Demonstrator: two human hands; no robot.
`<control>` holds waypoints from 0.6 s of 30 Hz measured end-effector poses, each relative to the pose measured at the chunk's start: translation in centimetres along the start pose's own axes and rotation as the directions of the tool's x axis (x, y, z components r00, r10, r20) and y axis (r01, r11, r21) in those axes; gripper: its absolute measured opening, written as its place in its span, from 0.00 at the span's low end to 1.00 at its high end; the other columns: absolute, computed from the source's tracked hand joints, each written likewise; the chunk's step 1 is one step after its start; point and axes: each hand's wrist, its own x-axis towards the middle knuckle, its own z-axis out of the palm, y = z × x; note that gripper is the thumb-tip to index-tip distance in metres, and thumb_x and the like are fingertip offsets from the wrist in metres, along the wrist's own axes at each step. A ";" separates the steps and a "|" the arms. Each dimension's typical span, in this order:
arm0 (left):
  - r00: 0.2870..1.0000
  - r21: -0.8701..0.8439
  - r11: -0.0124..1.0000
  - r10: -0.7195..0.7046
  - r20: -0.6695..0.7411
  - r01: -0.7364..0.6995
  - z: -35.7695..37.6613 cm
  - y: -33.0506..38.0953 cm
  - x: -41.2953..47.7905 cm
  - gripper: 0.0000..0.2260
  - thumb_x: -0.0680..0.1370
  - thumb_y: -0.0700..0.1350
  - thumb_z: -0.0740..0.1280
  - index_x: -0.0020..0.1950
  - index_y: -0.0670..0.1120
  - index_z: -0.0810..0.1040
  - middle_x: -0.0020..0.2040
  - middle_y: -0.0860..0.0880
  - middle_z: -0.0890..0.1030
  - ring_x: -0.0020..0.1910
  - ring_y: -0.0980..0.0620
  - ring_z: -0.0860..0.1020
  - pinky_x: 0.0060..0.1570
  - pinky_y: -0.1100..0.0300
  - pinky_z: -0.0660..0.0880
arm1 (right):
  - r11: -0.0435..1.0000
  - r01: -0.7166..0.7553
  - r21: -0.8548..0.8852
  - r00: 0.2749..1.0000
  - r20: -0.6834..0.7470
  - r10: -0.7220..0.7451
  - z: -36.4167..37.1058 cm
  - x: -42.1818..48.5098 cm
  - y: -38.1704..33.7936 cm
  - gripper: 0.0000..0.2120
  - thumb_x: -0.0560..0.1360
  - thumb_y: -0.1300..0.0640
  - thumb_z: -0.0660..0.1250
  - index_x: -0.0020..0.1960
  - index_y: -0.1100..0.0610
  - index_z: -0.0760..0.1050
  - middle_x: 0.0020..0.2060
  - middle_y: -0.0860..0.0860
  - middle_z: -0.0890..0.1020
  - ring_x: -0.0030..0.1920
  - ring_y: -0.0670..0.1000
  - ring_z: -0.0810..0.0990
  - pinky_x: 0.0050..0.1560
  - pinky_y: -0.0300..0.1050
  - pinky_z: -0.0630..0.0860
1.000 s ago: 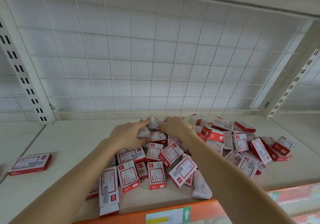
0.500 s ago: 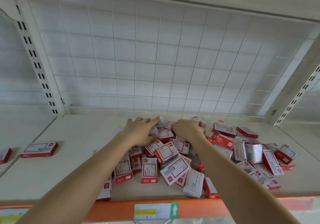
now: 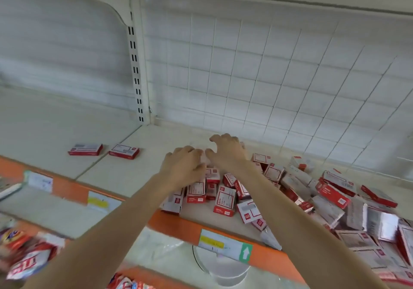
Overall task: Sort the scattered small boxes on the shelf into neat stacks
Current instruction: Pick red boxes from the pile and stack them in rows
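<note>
Both hands are reaching out to the middle of the frame, over the white shelf (image 3: 125, 177). The left hand (image 3: 184, 166) is sitting on the left end of a big messy pile of small boxes (image 3: 225, 199). Its fingers (image 3: 190, 151) are bending down. The right hand (image 3: 226, 153) is just beside it, a little higher in the frame, and its fingers (image 3: 220, 137) are curling like a claw. Something pale is showing between the two hands, but it is blurry. I cannot tell if either hand is holding a box.

The red and white boxes are lying every which way, some flat and some leaning on each other. The pile is spreading from the middle of the frame down to the lower right corner. Two more boxes (image 3: 86, 149) are lying flat on the left, well apart from the pile, side by side.

An orange strip (image 3: 176, 224) is running along the front of the shelf, with a price label (image 3: 225, 245) sticking on it. A white wire grid (image 3: 268, 76) is standing behind the shelf.
</note>
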 end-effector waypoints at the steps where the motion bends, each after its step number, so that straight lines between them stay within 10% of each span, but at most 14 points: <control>1: 1.000 -0.018 0.999 -0.027 -0.015 0.027 -0.1 -0.7 -0.6 0.18 0.79 0.51 0.56 0.66 0.48 0.70 0.64 0.47 0.73 0.62 0.45 0.71 0.59 0.50 0.69 | 1.000 0.027 0.008 1.000 0.009 -0.027 0.5 -0.1 -0.7 0.22 0.76 0.50 0.58 0.69 0.53 0.64 0.65 0.55 0.68 0.66 0.57 0.64 0.64 0.56 0.65; 18: 0.990 -0.120 0.984 -0.138 -0.018 0.135 -3.0 -17.5 -0.8 0.17 0.78 0.49 0.60 0.66 0.48 0.72 0.63 0.47 0.74 0.61 0.47 0.72 0.57 0.54 0.70 | 0.983 0.165 0.078 0.959 0.220 -0.178 6.9 6.1 -14.3 0.19 0.77 0.53 0.60 0.66 0.54 0.68 0.62 0.55 0.72 0.62 0.55 0.70 0.59 0.46 0.67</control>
